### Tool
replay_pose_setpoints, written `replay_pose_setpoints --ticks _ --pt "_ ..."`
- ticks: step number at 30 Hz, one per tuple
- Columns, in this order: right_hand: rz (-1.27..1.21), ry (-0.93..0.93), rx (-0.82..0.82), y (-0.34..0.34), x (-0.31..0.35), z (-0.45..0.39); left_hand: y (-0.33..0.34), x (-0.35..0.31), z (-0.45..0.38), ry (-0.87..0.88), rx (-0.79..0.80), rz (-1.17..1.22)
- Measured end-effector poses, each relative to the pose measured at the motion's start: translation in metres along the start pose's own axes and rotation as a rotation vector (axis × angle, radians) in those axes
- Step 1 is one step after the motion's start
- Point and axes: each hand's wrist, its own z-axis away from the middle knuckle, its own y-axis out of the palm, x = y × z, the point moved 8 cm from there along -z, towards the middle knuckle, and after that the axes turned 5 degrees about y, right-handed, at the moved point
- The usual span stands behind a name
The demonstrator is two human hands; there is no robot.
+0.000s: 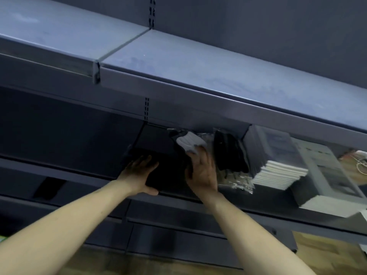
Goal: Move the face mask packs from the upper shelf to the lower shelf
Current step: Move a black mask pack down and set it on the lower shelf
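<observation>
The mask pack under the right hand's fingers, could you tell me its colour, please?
White, in clear wrap, best seen in the head view.

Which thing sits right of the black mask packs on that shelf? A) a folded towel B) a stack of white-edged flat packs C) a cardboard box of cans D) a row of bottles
B: right of the black mask packs, a stack of white-edged flat packs lies on the same shelf.
</observation>
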Motion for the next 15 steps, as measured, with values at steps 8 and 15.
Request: replay_pose_setpoints --ticks 8,15 --pt "0.176 0.562 0.117 -0.007 -0.101 -0.02 -0.004 -0.004 0.005 0.017 -0.013 0.027" --pt "0.077 0.051 0.13 0.024 -0.004 -0.015 -0.001 -0.001 0.005 0.026 -0.054 0.035"
